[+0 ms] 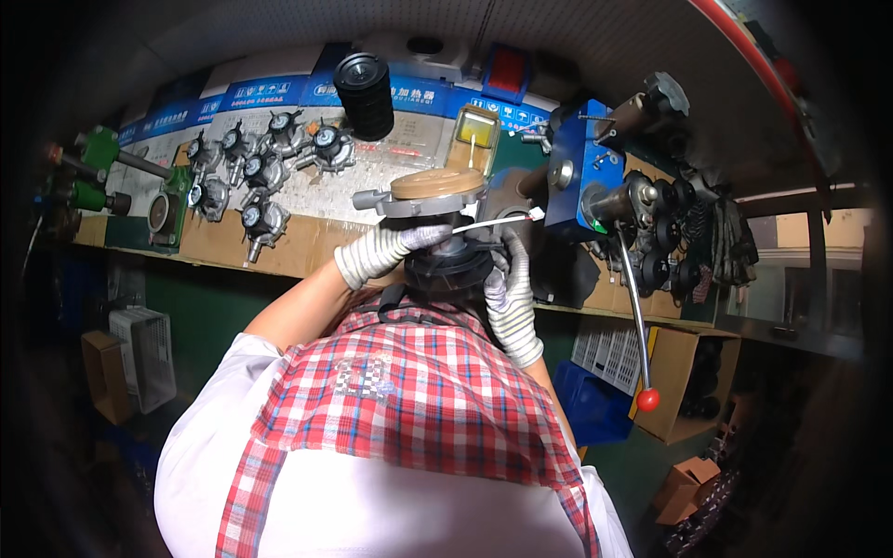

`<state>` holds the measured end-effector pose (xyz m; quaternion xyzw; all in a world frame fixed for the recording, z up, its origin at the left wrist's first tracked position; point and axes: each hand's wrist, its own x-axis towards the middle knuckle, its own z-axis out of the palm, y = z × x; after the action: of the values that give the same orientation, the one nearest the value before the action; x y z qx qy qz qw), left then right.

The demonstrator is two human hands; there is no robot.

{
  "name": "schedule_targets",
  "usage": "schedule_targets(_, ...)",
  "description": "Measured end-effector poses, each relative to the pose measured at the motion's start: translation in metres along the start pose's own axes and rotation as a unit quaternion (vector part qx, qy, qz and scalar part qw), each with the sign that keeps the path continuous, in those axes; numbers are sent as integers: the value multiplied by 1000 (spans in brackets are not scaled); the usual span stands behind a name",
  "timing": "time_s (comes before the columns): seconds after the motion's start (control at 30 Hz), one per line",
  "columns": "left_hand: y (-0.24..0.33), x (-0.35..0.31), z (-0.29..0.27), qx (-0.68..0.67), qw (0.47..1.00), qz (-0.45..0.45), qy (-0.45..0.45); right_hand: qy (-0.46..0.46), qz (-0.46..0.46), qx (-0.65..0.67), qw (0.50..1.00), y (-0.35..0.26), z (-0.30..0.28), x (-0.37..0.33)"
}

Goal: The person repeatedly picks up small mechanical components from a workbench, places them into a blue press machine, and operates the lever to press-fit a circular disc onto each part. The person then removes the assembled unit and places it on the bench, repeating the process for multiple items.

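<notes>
"What sits near the middle of the frame?"

"A round metal housing (423, 206), grey, held up and slightly tilted, with a stubby pipe (369, 199) pointing toward the left side."

"And on its upper face?"

"A tan disc (437, 183), seen at a slant, so it shows as a flattened oval."

"What about lower down?"

"A black round part (448, 272), just below the housing in the frame; how the two join is hidden."

"Any wiring?"

"A white cable (491, 222) reaching right and slightly upward, ending in a small white connector (536, 213)."
</notes>
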<state>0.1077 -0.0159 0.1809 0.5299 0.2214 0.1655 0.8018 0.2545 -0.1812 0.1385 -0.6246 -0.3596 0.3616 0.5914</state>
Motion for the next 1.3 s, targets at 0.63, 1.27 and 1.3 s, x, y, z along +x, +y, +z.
schedule_targets(0.63,-85,66,101,-255,821,-499,-110,153,42,-131,979,18,-86,-47)
schedule_targets(1.27,-152,-55,-125,119,978,-170,-5,496,304,-264,769,177,-575,-28)
schedule_targets(1.3,-151,-61,-130,55,964,-240,99,499,280,-265,776,190,-591,-24)
